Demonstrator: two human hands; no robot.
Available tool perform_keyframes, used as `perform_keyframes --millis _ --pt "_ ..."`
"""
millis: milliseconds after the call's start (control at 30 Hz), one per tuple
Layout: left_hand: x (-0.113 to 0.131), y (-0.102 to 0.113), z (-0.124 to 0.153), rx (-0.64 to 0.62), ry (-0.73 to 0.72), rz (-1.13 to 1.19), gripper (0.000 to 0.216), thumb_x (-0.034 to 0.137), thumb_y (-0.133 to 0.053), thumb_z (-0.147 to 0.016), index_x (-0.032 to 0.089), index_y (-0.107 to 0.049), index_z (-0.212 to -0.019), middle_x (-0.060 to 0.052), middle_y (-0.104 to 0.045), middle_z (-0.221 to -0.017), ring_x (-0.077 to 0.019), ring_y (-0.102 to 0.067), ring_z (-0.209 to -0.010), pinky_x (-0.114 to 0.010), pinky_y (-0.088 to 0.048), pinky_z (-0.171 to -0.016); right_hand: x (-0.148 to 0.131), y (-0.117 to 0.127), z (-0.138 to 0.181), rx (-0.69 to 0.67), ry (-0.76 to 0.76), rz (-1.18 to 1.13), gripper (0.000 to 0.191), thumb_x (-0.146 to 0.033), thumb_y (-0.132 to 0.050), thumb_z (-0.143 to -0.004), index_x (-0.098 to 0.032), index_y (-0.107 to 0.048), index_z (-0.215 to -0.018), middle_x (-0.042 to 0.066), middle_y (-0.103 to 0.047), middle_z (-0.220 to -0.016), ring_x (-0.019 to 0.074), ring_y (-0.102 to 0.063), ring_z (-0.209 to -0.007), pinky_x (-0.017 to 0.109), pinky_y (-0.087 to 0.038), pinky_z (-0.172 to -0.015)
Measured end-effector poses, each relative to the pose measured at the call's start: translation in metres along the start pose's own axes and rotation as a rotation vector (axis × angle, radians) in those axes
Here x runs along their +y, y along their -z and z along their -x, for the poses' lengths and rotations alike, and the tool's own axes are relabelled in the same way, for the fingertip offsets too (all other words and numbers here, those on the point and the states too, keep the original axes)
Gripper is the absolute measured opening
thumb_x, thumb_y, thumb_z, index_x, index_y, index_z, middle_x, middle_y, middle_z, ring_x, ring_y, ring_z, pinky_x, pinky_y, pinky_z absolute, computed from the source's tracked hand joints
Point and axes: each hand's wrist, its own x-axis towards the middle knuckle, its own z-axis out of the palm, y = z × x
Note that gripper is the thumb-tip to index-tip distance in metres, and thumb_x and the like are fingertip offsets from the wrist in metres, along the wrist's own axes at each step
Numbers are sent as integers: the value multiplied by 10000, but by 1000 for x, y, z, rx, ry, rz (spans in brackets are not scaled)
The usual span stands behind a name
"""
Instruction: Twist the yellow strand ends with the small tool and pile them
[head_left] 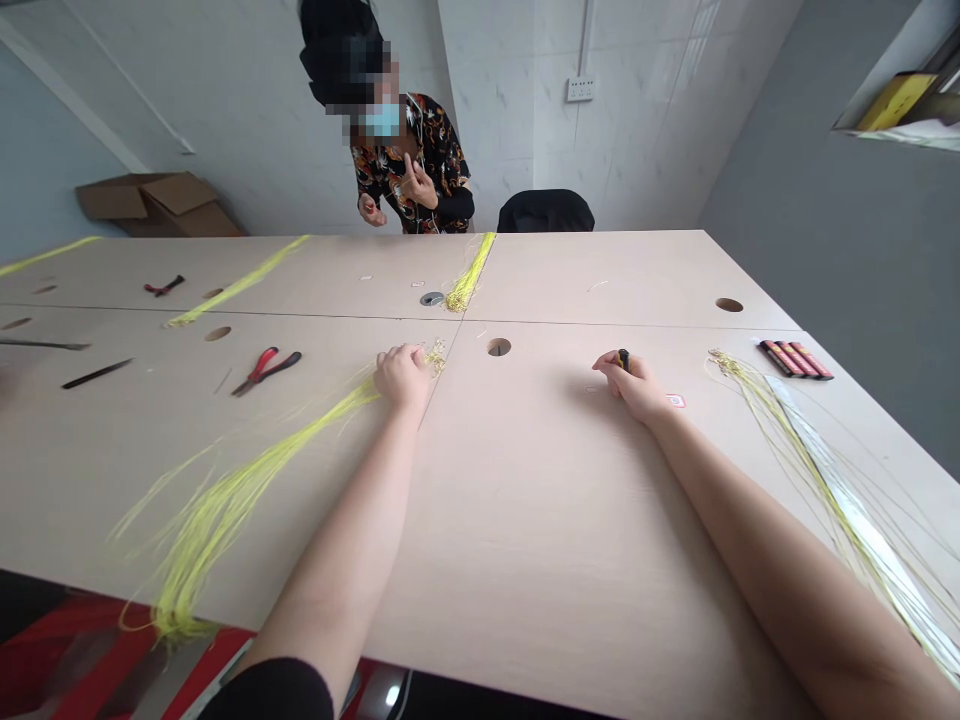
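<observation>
Though well apart, both closed: left hand (403, 378) around yellow strands (234, 505), right hand (634, 386) around small dark object (624, 359).

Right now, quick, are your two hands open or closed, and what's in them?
Left hand: closed around yellow strings, near one end.
Right hand: closed on a small dark thing; can't tell what.
</observation>
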Motion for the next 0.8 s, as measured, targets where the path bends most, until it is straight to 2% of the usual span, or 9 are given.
perform_keyframes --millis 200,400,600,800 --pt "0 -1 -1 -50 -67 -65 253 200 -423 -850 172 -670 -900 -136 -669 -944 -302 -561 -949 -387 -410 -781 -5 -2 3 -5 -8 59 128 -314 -535 -768 -194 -578 -759 -54 -337 -492 93 -328 -467 251 -263 -480" --pt "3 1 -1 -82 -53 -116 263 185 -417 -845 129 -667 -905 -160 -670 -952 -296 -583 -944 -386 -423 -826 -5 -2 4 -16 -12 124 140 -325 -547 -764 -192 -592 -769 -47 -355 -505 95 -335 -469 245 -251 -466" --pt "4 2 -1 -98 -22 -122 266 198 -423 -847 130 -675 -898 -162 -679 -942 -299 -594 -934 -387 -433 -801 -3 0 2 4 -4 74 133 -324 -531 -775 -201 -578 -761 -52 -341 -498 99 -358 -479 253 -288 -495" --pt "3 1 -1 -84 4 -117 276 229 -417 -852 141 -676 -888 -157 -685 -939 -310 -595 -931 -377 -426 -739 5 2 -2 4 16 -11 121 -322 -551 -765 -202 -568 -757 -57 -333 -493 97 -334 -469 252 -274 -482"
